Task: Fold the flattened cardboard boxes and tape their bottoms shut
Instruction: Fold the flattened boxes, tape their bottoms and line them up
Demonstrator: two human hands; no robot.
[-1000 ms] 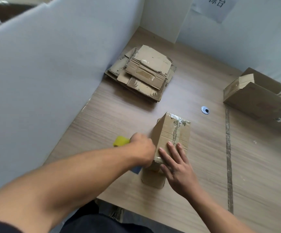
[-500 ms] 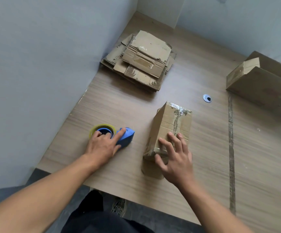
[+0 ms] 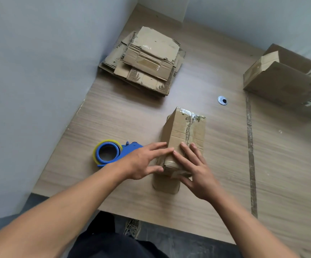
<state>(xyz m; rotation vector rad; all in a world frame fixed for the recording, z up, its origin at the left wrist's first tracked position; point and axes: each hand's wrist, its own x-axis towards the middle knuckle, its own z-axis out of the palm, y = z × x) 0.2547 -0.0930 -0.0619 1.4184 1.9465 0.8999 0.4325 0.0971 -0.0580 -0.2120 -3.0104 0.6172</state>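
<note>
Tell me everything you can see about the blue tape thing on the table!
The tape dispenser is blue plastic, with a roll of yellowish clear tape round its hub. It lies on its side on the wooden table, left of the folded box. The left hand reaches over its handle end, hiding it; whether they touch is unclear.
</note>
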